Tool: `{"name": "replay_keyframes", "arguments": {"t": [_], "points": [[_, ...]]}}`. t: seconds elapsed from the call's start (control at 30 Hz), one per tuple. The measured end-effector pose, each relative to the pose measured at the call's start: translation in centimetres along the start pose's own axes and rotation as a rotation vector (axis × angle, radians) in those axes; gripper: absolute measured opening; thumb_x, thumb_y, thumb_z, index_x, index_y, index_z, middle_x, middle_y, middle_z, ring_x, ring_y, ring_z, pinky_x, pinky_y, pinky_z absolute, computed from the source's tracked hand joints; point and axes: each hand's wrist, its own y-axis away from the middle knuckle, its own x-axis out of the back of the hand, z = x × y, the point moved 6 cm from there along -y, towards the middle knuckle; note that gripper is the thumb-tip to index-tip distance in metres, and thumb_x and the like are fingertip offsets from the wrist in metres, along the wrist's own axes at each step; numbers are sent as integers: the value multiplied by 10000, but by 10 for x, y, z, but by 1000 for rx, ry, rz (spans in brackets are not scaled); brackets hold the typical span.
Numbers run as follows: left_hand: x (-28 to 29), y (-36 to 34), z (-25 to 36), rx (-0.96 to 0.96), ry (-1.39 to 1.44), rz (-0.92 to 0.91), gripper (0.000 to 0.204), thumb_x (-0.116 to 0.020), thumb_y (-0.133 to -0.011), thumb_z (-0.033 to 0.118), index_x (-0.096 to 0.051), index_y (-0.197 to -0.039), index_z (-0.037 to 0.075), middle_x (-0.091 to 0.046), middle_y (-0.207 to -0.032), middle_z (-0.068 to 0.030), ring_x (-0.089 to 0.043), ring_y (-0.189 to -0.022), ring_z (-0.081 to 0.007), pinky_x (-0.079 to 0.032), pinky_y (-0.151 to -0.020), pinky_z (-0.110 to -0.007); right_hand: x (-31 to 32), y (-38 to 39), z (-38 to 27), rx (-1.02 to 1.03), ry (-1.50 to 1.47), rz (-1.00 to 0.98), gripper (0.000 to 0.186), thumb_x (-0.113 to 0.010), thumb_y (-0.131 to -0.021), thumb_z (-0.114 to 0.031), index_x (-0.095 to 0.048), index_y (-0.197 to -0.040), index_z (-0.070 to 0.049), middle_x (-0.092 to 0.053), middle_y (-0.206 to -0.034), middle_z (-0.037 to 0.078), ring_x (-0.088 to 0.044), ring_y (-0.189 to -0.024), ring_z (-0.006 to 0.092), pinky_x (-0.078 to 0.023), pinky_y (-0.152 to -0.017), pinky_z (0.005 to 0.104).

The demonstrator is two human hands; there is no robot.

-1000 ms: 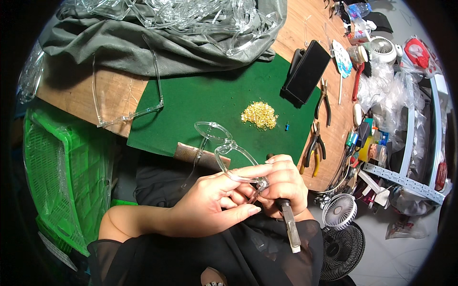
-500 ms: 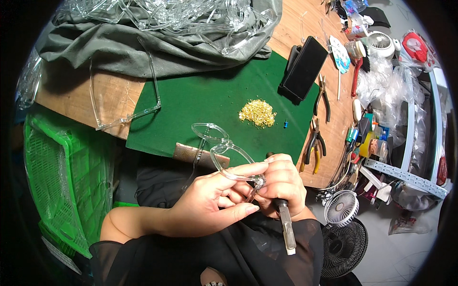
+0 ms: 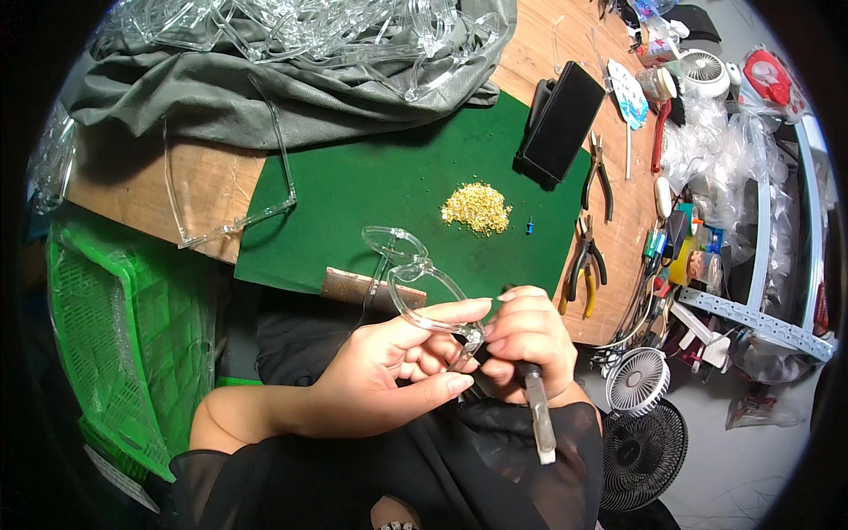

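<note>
A green plastic basket (image 3: 106,327) stood at the far left, below the table edge; beside it, on the bare wood, lay a pair of clear glasses (image 3: 231,190) with its arms folded out, partly over the green mat (image 3: 371,190); behind them a grey cloth (image 3: 291,97) carried a heap of clear frames (image 3: 336,26); near the front edge of the mat lay a small copper-coloured plate (image 3: 349,285); the left hand (image 3: 389,371) pinched the clear frame (image 3: 415,278) at its end, thumb and fingers pressed together on it, the frame held in the air just above the lap and the mat's near edge; the right hand (image 3: 530,340) was closed round a metal tool (image 3: 537,411), its tip hidden where it met the frame's corner; farther back on the mat sat a pile of small gold bits (image 3: 477,208); to the right stood a dark phone (image 3: 561,124), then pliers (image 3: 585,265) on the wood, and a small white fan (image 3: 638,380) below.
</note>
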Motion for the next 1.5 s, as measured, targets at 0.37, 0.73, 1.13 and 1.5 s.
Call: {"name": "replay_keyframes", "arguments": {"t": [0.37, 0.73, 1.13, 1.5], "points": [[0, -3, -2, -19, 12, -1, 516, -552, -831, -57, -365, -1312, -33, -544, -905, -5, -491, -777, -14, -401, -688, -143, -2, 21, 17, -447, 141, -491, 365, -672, -616, -19, -484, -929, -19, -526, -894, 120, -524, -847, 300, -426, -774, 361], [3, -3, 6, -194, -403, 3, 501, -605, -781, -54, -443, -1255, -34, -592, -983, -58, -504, -711, -24, -429, -616, -159, -3, 11, 12, -357, 260, -505, 295, -684, -609, -57, -503, -841, -41, -486, -761, 93, -504, -725, 268, -404, -680, 348], [-9, -5, 14, -429, -547, -15, 427, -692, -745, 19, -541, -1144, -13, -613, -1013, -108, -568, -661, -123, -470, -581, -221, -5, 14, 8, -191, 426, -262, 212, -659, -619, -106, -504, -749, -44, -473, -696, 79, -491, -637, 238, -382, -601, 338], [-12, -4, 18, -506, -667, 31, 381, -659, -748, -2, -555, -1115, 3, -620, -832, -114, -615, -689, -223, -491, -593, -280, -8, 21, 12, -205, 399, -252, 202, -654, -583, -91, -500, -708, -54, -452, -651, 72, -478, -603, 233, -371, -575, 330]]}}
